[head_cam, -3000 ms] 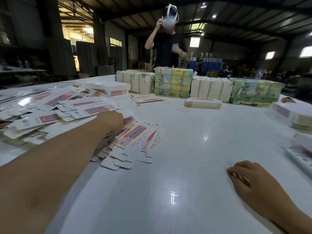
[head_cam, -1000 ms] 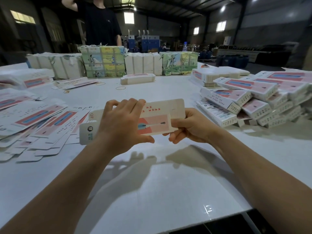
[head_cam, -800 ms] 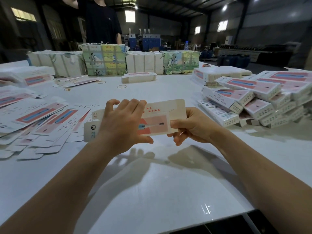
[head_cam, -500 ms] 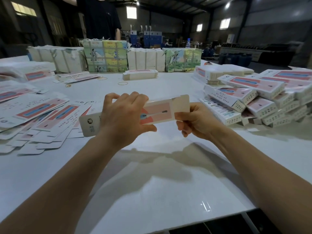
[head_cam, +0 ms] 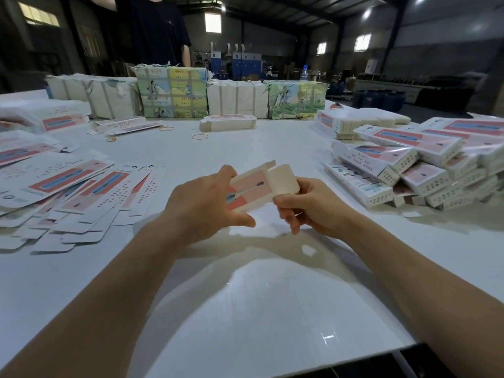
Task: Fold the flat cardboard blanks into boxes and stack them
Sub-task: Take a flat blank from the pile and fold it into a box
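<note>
My left hand (head_cam: 203,205) and right hand (head_cam: 313,207) both grip one pink-and-white printed cardboard blank (head_cam: 252,189), half opened into a sleeve, held above the white table (head_cam: 245,309). My right thumb pinches beside its rounded end flap (head_cam: 285,179). Risk: squeezing too hard could crease the panel, or the flap could miss its slot. Folded white-and-pink boxes (head_cam: 409,165) are heaped on the right; flat blanks (head_cam: 68,192) lie spread on the left.

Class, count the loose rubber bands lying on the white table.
3: rubber band before the small stack, another left of it, a third farther left. Others may be hidden.
</note>
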